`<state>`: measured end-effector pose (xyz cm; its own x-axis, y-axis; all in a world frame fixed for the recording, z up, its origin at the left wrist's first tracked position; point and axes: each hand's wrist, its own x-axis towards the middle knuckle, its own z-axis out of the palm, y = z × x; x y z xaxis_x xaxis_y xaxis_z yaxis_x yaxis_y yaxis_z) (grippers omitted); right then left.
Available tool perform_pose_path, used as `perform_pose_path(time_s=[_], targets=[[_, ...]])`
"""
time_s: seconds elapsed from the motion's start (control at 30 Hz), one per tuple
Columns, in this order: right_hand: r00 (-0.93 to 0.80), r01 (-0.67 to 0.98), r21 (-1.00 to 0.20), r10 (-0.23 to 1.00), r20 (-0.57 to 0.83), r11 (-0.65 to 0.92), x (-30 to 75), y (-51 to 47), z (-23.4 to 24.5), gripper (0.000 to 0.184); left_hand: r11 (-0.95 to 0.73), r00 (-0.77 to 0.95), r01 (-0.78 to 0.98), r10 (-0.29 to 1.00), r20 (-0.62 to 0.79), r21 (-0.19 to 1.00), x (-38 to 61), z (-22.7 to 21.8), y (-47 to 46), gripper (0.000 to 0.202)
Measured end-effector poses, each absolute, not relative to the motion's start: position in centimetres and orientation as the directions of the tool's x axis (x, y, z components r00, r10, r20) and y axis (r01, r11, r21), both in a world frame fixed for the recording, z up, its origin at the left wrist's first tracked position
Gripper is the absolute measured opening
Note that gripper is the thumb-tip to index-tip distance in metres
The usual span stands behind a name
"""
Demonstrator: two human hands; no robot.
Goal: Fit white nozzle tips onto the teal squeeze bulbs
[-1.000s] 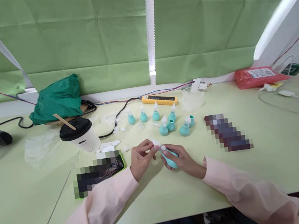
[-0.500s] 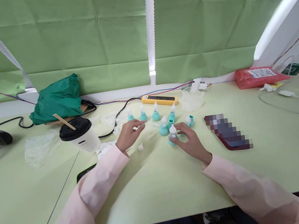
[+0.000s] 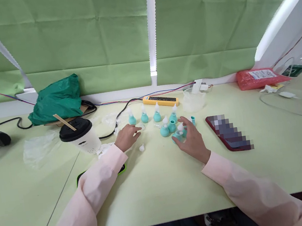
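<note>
My left hand lies low on the pale green table, its fingers stretched toward a small white tip piece; nothing shows between them. My right hand is curled around a teal rubber bulb with a white tip standing on the table. Several more teal bulbs stand just behind, among them one with a tip and an open one. Another loose white tip lies between my hands.
A lidded paper cup stands by my left hand, with a green bag behind it. Also here are a yellow power strip, a red phone to the right, a green-cased phone under my left sleeve, and a red packet.
My hands parted from the bulb they were fitting near me. The right one stood it among the others and stays curled there. The left reached out and dropped to the table.
</note>
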<state>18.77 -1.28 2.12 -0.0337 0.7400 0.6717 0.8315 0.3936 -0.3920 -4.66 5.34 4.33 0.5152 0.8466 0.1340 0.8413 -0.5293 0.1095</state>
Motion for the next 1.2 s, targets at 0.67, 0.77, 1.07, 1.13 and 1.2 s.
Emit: perform_pose_path(time_s=[0.67, 0.77, 1.07, 1.13, 1.2], targets=[[-0.120, 0.808, -0.172, 0.443, 0.889, 0.564, 17.6, -3.0, 2.7, 0.047, -0.526, 0.515, 0.845, 0.850, 0.111, 0.100, 0.4, 3.6, 7.7, 0.024], [-0.135, 0.792, -0.159, 0.423, 0.896, 0.589, 17.5, -3.1, 2.7, 0.047, -0.542, 0.531, 0.838, 0.837, 0.133, 0.061, 1.8, 3.7, 8.2, 0.037], [-0.140, 0.801, -0.131, 0.395, 0.908, 0.584, 17.2, -3.5, 2.5, 0.040, -0.519, 0.515, 0.855, 0.853, 0.087, 0.027, 3.6, 2.6, 9.4, 0.026], [-0.122, 0.813, -0.129, 0.383, 0.916, 0.567, 17.2, -3.6, 2.4, 0.038, -0.490, 0.483, 0.871, 0.868, 0.117, 0.040, 3.1, 3.0, 9.3, 0.027], [-0.123, 0.805, -0.122, 0.364, 0.923, 0.581, 17.2, -3.8, 2.3, 0.036, -0.461, 0.447, 0.885, 0.879, 0.164, 0.062, 2.3, 3.8, 8.8, 0.029]])
